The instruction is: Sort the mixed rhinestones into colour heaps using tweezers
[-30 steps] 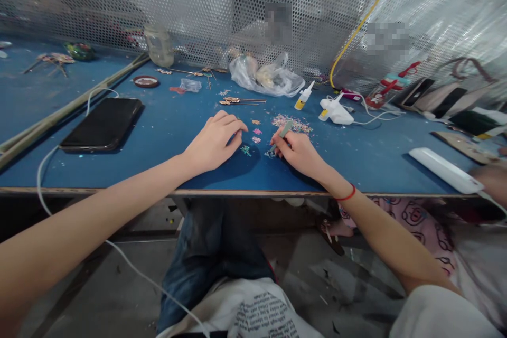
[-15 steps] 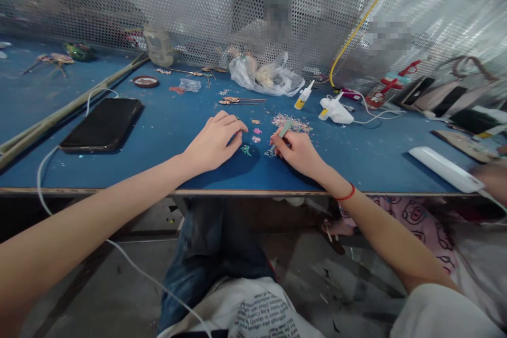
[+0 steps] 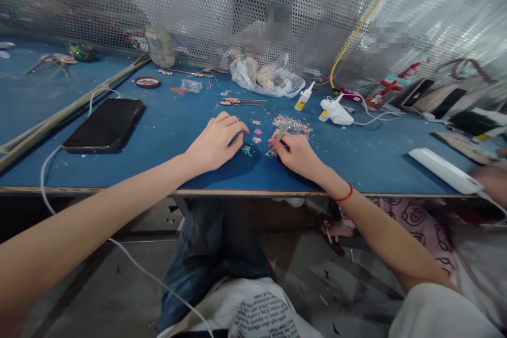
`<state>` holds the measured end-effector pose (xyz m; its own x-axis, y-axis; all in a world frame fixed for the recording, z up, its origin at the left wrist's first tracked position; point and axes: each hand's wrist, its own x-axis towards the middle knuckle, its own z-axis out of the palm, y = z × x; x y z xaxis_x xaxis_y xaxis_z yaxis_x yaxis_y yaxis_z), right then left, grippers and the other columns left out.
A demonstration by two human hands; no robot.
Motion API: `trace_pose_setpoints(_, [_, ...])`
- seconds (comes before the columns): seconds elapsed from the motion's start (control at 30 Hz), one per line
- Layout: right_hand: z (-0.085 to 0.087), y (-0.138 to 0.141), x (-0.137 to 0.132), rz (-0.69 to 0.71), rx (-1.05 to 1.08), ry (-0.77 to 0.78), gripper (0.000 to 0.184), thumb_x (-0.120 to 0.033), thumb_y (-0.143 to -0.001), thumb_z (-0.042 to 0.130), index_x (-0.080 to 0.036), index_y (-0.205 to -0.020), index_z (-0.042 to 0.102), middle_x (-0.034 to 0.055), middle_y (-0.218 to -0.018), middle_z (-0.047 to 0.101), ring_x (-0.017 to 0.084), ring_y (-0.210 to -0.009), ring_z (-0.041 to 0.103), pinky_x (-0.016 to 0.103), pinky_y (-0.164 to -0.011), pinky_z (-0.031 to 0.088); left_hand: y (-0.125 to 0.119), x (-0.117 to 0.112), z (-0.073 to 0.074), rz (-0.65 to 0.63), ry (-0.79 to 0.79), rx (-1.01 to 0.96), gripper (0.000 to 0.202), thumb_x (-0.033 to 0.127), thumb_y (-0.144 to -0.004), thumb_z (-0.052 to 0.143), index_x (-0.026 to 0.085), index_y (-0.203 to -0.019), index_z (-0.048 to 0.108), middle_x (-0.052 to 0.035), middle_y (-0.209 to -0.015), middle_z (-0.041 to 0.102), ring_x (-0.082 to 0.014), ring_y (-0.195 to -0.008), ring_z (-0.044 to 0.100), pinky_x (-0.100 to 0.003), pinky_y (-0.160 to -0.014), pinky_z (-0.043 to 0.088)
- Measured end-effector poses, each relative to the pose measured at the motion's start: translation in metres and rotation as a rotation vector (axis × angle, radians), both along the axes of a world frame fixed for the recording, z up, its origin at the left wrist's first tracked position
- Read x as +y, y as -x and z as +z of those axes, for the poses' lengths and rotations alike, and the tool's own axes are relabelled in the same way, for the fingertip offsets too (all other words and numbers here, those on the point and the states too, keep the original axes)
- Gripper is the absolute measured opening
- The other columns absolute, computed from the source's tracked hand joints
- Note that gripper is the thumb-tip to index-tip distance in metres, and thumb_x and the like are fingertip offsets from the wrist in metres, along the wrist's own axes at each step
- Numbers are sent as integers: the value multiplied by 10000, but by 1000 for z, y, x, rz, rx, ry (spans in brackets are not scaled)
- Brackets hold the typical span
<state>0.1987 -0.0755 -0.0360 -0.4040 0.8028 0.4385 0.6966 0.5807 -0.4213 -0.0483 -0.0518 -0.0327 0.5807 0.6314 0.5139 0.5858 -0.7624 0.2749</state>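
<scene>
My right hand [image 3: 295, 154] pinches a slim pale green tool [image 3: 282, 132], whose lower end is hidden by my fingers. Just beyond it lies a scattered heap of small pink flakes [image 3: 292, 124]. My left hand [image 3: 217, 142] rests on the blue workbench [image 3: 166, 132] with curled fingers, and I see nothing in it. Beside those fingertips lie small teal flakes [image 3: 246, 150] and a little patch of pink flakes [image 3: 257, 131]. Both hands are apart.
A black phone [image 3: 103, 124] lies left, and metal-stemmed ornaments [image 3: 242, 101] lie ahead. Further back are a plastic bag [image 3: 267, 78], glue bottle [image 3: 303, 96] and white glue gun [image 3: 335, 112]. A co-worker's arm [image 3: 491, 179] enters at right, past a long white object [image 3: 446, 170].
My right hand's fingers have shifted, and the green tool now stands more upright, with less of it showing. My left hand has stayed nearly still.
</scene>
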Motion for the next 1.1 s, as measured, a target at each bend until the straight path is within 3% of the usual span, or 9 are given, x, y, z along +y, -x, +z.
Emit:
trace_pose_setpoints(0.13, [3, -2, -1, -26, 97, 14, 554, -694, -1012, 395, -211, -799, 564, 26, -628, 619, 156, -517, 563, 311, -559, 418, 1, 4, 1, 0, 40, -69, 316, 222, -989, 403, 164, -1063, 705, -98, -1065, 730, -261, -1040, 580, -439, -997, 464])
trace_pose_setpoints(0.27, [17, 6, 6, -4, 131, -22, 562, -701, -1008, 400, -211, -788, 565, 40, -662, 630, 160, -549, 594, 314, -571, 438, 6, 12, 2, 120, 189, -326, 296, 201, -945, 439, 194, -1075, 705, -70, -1023, 738, -240, -1032, 599, -423, -983, 485])
trace_pose_setpoints(0.4, [32, 32, 37, 68, 127, -45, 442, -567, -1043, 427, -213, -810, 553, 17, -644, 599, 151, -560, 581, 316, -634, 453, 12, 24, -2, 301, 266, -593, 392, 107, -840, 477, 203, -1186, 634, -79, -1078, 714, -235, -1070, 614, -429, -981, 500])
trace_pose_setpoints(0.5, [37, 59, 71, 46, 113, 14, 347, -449, -1045, 471, -209, -805, 545, 15, -649, 589, 165, -603, 580, 328, -682, 449, 15, 36, -9, 362, 307, -703, 392, 100, -815, 473, 207, -1172, 596, -77, -1095, 696, -217, -1043, 635, -400, -945, 534])
trace_pose_setpoints(0.7, [30, 101, 121, 115, 103, 110, 364, -420, -1048, 497, -199, -765, 560, 15, -637, 603, 174, -640, 604, 320, -709, 465, 21, 58, -26, 470, 450, -920, 336, 85, -864, 418, 223, -1111, 599, -57, -1018, 699, -176, -873, 668, -312, -747, 590])
trace_pose_setpoints(0.83, [21, 107, 132, 130, 96, 166, 350, -381, -1041, 519, -188, -758, 592, 9, -611, 619, 162, -600, 607, 302, -689, 476, 26, 62, -28, 503, 524, -1016, 193, 187, -999, 515, 177, -1157, 625, -76, -1103, 688, -171, -948, 678, -322, -809, 611])
trace_pose_setpoints(0.93, [17, 105, 136, 120, 98, 197, 363, -407, -1026, 556, -174, -756, 622, 27, -624, 657, 159, -590, 628, 290, -666, 490, 28, 60, -27, 503, 563, -1050, 297, 359, -1014, 625, 148, -1222, 626, -90, -1178, 668, -185, -994, 678, -361, -850, 619])
trace_pose_setpoints(1.1, [22, 99, 134, 109, 121, 223, 383, -447, -1031, 549, -140, -838, 673, 91, -748, 740, 164, -633, 678, 288, -633, 519, 26, 56, -21, 499, 622, -1067, 325, 374, -1012, 632, 156, -1252, 628, -97, -1224, 663, -196, -1028, 680, -385, -885, 619])
